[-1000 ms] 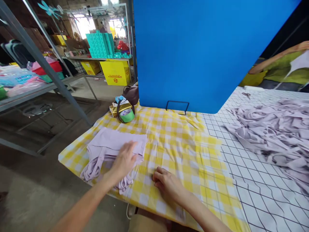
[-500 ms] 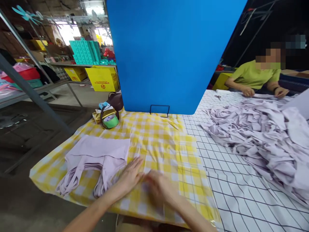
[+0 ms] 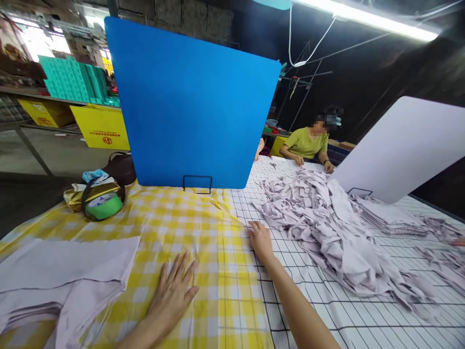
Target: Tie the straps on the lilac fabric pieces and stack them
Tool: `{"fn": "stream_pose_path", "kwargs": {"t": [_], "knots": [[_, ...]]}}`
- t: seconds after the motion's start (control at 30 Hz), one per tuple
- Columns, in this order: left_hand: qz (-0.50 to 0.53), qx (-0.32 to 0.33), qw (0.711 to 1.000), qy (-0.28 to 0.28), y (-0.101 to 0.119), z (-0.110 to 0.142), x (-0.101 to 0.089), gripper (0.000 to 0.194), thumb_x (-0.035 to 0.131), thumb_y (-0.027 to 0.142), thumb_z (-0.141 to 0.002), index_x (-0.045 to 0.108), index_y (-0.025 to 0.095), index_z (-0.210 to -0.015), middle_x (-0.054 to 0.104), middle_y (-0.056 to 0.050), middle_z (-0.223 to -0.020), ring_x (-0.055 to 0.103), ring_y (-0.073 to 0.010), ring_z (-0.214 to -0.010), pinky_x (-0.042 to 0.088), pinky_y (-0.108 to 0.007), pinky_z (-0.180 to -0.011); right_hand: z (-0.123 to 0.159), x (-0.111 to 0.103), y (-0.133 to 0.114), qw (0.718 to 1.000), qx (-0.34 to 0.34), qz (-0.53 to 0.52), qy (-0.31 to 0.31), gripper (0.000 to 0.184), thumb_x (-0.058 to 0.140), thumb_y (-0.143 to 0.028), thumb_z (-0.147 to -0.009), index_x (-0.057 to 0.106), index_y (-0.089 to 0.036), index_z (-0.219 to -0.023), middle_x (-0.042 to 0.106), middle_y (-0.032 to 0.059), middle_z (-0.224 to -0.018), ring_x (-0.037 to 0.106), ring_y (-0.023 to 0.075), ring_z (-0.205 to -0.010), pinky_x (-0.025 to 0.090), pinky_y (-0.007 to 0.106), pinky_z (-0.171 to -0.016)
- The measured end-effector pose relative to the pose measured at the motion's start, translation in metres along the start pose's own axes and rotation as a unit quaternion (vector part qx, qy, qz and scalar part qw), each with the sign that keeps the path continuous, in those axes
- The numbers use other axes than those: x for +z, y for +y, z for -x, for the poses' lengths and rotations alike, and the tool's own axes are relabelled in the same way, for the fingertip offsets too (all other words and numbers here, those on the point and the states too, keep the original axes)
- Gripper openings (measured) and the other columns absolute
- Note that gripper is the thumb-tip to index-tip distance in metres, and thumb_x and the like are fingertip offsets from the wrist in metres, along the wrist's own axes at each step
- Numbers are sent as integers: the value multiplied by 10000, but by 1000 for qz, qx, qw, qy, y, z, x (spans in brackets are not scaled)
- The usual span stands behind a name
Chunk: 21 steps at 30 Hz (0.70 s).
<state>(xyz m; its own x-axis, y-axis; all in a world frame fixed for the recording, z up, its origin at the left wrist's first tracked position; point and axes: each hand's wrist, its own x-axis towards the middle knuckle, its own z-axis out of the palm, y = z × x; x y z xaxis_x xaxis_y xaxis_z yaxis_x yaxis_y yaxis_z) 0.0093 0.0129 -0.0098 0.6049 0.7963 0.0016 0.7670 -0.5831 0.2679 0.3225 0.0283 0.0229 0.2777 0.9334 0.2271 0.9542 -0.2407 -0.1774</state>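
Observation:
My left hand (image 3: pixel 174 288) lies flat on the yellow-and-white checked cloth (image 3: pixel 203 232), fingers spread and holding nothing. To its left is a neat stack of pale lilac strapped fabric pieces (image 3: pixel 72 261), partly cut off by the view's edge. My right hand (image 3: pixel 260 241) is at the seam between the checked cloth and the white cloth with black grid lines (image 3: pixel 301 286). Its fingers are loosely bent and apart, with nothing seen in them. Just beyond it, to the right, spreads a tangled heap of the same lilac fabric (image 3: pixel 316 213), which it does not touch.
A blue panel (image 3: pixel 192 116) on a wire stand rises at the back; a pale panel (image 3: pixel 403 150) stands right, with folded lilac fabric (image 3: pixel 388 213) beside it. Green tape (image 3: pixel 105 207) and a dark bag (image 3: pixel 119 167) lie left. Scissors (image 3: pixel 272 166) rest near a co-worker (image 3: pixel 307 143).
The view has swung right. My left hand has left the stack and now lies flat on the checked cloth; my right hand has moved right, towards the heap.

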Motion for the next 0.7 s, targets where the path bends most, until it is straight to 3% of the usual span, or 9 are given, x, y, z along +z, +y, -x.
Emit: {"fn": "stream_pose_path", "kwargs": {"t": [0.13, 0.27, 0.37, 0.47, 0.6, 0.7], "knots": [[2, -4, 1000, 2, -1, 1, 2, 510, 343, 403, -883, 266, 329, -1381, 174, -17, -1481, 166, -286, -1364, 140, -569, -1068, -17, -23, 51, 990, 115, 21, 78, 363, 375, -94, -823, 546, -115, -1142, 516, 190, -1121, 459, 311, -1042, 363, 417, -801], [4, -3, 1000, 1, 0, -1, 3, 509, 337, 415, -883, 247, 349, -1380, 175, -2, -1480, 175, -282, -1363, 148, -570, -1066, -31, -33, 72, 988, 121, -13, 95, 178, 461, -112, -769, 622, -165, -824, 576, 147, -933, 482, 292, -937, 359, 381, -733], [1, -5, 1000, 1, -1, 0, 4, 516, 349, 413, -877, 247, 355, -1380, 185, -4, -1479, 185, -281, -1360, 159, -567, -1065, -34, -35, 65, 986, 104, -67, 113, 147, 474, -147, -761, 552, -195, -646, 571, 82, -745, 501, 248, -841, 351, 358, -735], [4, -2, 1000, 22, -4, 1, 6, 512, 363, 413, -874, 276, 357, -1376, 204, -10, -1478, 198, -279, -1357, 170, -561, -1066, -32, -47, 46, 975, 92, -139, 145, 135, 438, -217, -785, 493, -204, -663, 522, 19, -626, 499, 197, -686, 366, 330, -703], [49, 3, 998, 46, -4, -1, 8, 508, 386, 390, -867, 344, 304, -1365, 271, -42, -1464, 230, -272, -1347, 163, -547, -1079, -23, -95, 17, 948, 71, -234, 206, 179, 347, -343, -846, 430, -211, -757, 490, -8, -655, 470, 155, -604, 382, 267, -590], [173, -19, 983, 66, 10, -10, 2, 527, 366, 355, -871, 327, 223, -1380, 338, -81, -1435, 282, -238, -1328, 210, -476, -1091, -15, -142, -8, 918, 40, -303, 251, 207, 376, -406, -853, 421, -214, -794, 438, -30, -650, 427, 129, -567, 359, 234, -523]]}}
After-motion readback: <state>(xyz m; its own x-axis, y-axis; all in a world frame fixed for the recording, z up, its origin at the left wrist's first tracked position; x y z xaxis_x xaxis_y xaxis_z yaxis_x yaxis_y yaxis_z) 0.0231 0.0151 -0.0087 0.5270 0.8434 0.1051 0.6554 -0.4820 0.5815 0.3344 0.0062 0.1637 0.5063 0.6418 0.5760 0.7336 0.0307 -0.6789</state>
